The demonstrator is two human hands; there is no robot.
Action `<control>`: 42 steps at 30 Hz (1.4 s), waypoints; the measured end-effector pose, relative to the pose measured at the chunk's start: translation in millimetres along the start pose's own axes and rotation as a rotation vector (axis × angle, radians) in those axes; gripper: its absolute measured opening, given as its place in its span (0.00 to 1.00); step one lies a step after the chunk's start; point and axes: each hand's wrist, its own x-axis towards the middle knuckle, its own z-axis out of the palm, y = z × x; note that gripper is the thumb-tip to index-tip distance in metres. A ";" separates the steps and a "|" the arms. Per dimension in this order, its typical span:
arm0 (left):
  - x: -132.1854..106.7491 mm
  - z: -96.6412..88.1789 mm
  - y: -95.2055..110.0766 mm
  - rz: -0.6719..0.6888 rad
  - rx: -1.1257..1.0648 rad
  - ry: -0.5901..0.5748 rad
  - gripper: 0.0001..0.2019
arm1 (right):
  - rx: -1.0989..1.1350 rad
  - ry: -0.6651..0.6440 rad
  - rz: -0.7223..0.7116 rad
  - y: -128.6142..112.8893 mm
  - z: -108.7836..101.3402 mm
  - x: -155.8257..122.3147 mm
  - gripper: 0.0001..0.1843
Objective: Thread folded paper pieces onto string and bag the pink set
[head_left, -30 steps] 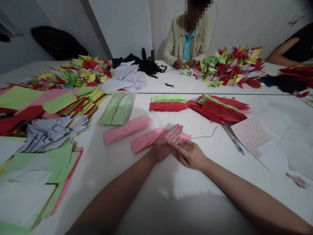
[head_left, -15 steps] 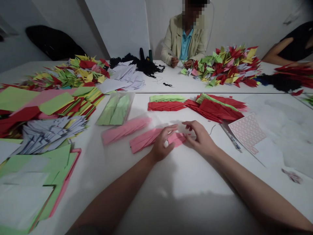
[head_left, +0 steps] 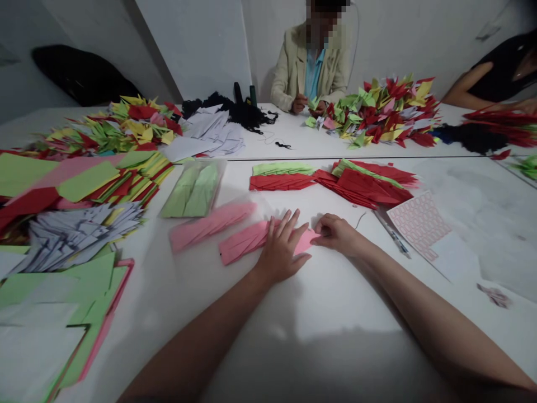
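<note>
A row of overlapping folded pink papers (head_left: 239,243) lies on the white table in front of me. My left hand (head_left: 281,246) rests flat across its right part, fingers spread. At the row's right end my right hand (head_left: 335,232) has its fingers pinched together at the edge of a pink paper (head_left: 305,240). The fingertips partly hide that edge. Just behind, a second pink row (head_left: 213,224) lies in a clear plastic sleeve. A packet of folded green papers (head_left: 193,189) sits further back on the left.
Red folded papers (head_left: 364,187) lie ahead. On the right are a pen (head_left: 394,235) and a patterned sheet (head_left: 419,224). Stacks of coloured paper (head_left: 92,319) fill the left side. Across the table a person in a beige jacket (head_left: 289,67) handles paper beside a colourful pile (head_left: 386,115).
My left hand has flattened onto the pink papers with fingers spread. My right hand has closed from a loose, parted pose into a pinch at the paper's right end. The view shifted slightly.
</note>
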 end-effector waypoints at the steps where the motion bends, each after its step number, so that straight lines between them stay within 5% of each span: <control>1: -0.2 1.5 -0.6 -0.026 -0.005 0.011 0.36 | 0.044 -0.003 -0.005 -0.9 -0.8 0.0 0.13; 8: 1.0 4.6 -2.7 -0.141 -0.109 0.132 0.32 | 0.247 0.006 0.002 -17.3 -15.9 -5.9 0.13; 15: 3.8 4.8 -13.2 -0.231 -0.336 0.314 0.05 | 0.166 0.135 -0.177 -32.7 -39.9 -12.7 0.09; 19: 3.9 4.5 -14.3 -0.409 -0.609 0.283 0.04 | 0.069 0.083 -0.208 -29.5 -45.1 -11.2 0.19; 23: 6.1 2.5 -14.2 -0.524 -0.763 0.283 0.07 | -0.030 0.011 -0.185 -23.7 -48.8 -10.6 0.10; 33: 7.1 4.8 -20.3 -0.521 -0.829 0.282 0.09 | -0.062 0.073 -0.220 -26.4 -66.8 -17.2 0.15; 42: 7.9 6.5 -23.6 -0.531 -0.924 0.255 0.07 | -0.084 0.224 -0.280 -35.3 -75.9 -22.6 0.09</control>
